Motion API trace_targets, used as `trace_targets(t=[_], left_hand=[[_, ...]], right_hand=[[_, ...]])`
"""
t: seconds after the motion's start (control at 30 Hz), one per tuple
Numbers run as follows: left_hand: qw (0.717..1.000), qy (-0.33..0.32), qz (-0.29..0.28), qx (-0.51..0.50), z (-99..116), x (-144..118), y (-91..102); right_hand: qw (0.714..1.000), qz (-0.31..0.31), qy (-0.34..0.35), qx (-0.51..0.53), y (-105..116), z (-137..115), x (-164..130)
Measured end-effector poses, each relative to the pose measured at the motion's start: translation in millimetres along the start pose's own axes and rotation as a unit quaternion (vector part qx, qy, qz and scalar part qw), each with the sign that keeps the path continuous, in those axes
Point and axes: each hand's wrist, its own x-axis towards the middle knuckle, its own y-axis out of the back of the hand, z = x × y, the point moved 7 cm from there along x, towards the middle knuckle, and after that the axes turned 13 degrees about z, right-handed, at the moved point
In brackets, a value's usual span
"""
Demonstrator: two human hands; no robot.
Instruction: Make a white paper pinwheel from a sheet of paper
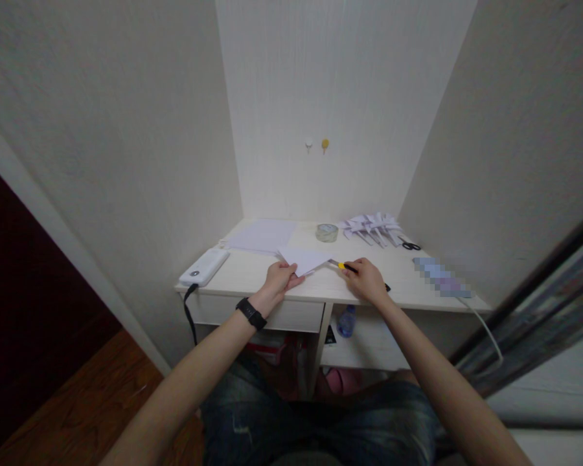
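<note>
I see the pale wooden counter (320, 288) filling the alcove, with a drawer front below its near edge. At its back left lies a stack of white paper sheets (265, 234); at the back right sits a heap of folded paper pieces (372, 228), with black-handled scissors (411, 246) just beside it. A white power bank (205, 266) rests at the left front corner, its dark cable hanging over the edge. A roll of clear tape (327, 232) stands between the sheets and the heap.

The folded white paper (305, 259), a triangle pointing toward me, lies near the front middle of the counter. My left hand (278, 282), a black watch on the wrist, presses on its near left corner, fingers flat on the sheet and thumb alongside; the grip is a pinning one rather than a closed fist. My right hand (366, 279) is clenched around a yellow-and-black utility knife (342, 265), whose tip touches the paper's right edge. The paper thus lies between the two hands, ahead of both grips.
</note>
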Motion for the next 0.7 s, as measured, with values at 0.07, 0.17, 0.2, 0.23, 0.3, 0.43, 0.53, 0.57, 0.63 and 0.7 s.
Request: trace_targets(t=[0.07, 0.17, 0.2, 0.23, 0.3, 0.43, 0.53, 0.57, 0.63, 0.7], left_hand=[[0.998, 0.021, -0.043, 0.027, -4, -9, -6.8], [0.969, 0.039, -0.162, 0.18, -10, -26, -18.1], [0.947, 0.012, -0.186, 0.26, -8, -29, -19.0], [0.917, -0.042, -0.197, 0.344, -4, -30, -19.2], [0.825, -0.209, -0.19, 0.49, 12, -30, -22.3], [0.633, -0.49, -0.227, 0.555, 26, -33, -38.3], [0.562, -0.522, -0.273, 0.581, 9, -19, -41.8], [0.556, -0.511, -0.271, 0.597, 4, -11, -41.3], [0.548, -0.489, -0.277, 0.62, -7, 1, -41.0], [0.546, -0.469, -0.278, 0.636, -15, 9, -40.7]], right_hand=[[1.0, -0.013, 0.008, -0.011, -2, -3, 0], [0.999, -0.03, 0.028, -0.031, -6, -4, 0], [0.998, -0.035, 0.036, -0.039, -7, -4, 0], [0.997, -0.039, 0.043, -0.045, -8, -3, 0], [0.996, -0.048, 0.054, -0.056, -10, -1, -1], [0.995, -0.061, 0.057, -0.051, -12, 2, 1], [0.995, -0.074, 0.056, -0.037, -12, 2, 2], [0.994, -0.082, 0.059, -0.033, -12, 2, 3], [0.993, -0.096, 0.071, -0.025, -13, 1, 2], [0.991, -0.103, 0.079, -0.017, -12, 2, 2]])
